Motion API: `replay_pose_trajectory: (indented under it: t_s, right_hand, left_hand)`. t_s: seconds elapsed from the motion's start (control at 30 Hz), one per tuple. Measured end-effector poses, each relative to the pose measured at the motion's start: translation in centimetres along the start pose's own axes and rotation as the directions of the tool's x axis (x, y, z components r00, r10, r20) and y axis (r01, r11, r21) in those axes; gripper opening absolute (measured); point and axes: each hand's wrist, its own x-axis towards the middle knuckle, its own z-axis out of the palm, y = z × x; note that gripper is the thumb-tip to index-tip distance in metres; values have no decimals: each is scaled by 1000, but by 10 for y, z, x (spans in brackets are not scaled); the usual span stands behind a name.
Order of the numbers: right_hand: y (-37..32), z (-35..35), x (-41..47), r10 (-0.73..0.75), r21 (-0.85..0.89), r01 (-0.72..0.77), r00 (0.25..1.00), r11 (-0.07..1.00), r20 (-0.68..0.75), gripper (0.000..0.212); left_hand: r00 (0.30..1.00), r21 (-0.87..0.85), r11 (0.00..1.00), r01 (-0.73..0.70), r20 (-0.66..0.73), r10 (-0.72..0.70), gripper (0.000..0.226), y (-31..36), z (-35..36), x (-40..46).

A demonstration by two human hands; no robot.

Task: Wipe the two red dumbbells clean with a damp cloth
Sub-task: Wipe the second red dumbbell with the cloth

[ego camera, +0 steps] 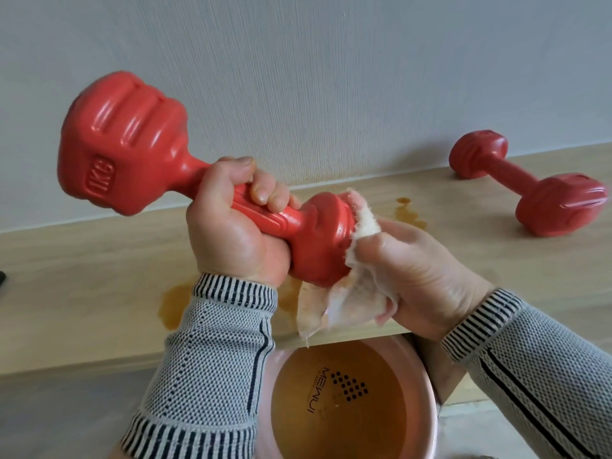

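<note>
While left fingers (261,190) clench the "1KG" dumbbell (205,180), right fingers (374,250) pinch the cloth (347,299).

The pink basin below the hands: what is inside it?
The pink basin holds brownish water, with a dark MEWUJI logo and dot pattern showing through. The left sleeve covers its left side; its lower part is out of frame.

the cloth (347,293) covered the end face of the held dumbbell (185,180). the left hand (238,223) hid part of its handle. the basin (351,402) was cut off by the bottom edge.
</note>
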Motion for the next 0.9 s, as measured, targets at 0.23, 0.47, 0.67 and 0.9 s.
replay_pose_trajectory:
  t_s: [0.23,0.47,0.67,0.9]
  right_hand:
    - [-6,2,6,50,185,-28,992,982,-115,33]
    - [6,0,8,-43,142,75,975,987,-220,48]
    - [18,7,8,-87,130,104,988,986,-131,16]
    - [22,13,6,-135,-148,121,987,982,-87,47]
  left_hand:
    - [998,-57,997,60,10,-60,17,1,6,-4]
    - [953,118,987,106,-295,-67,21,-15,4,6]
    - [907,70,994,87,-418,-50,28,-13,-1,10]
    - [899,95,994,56,-438,-9,22,-13,-6,6]
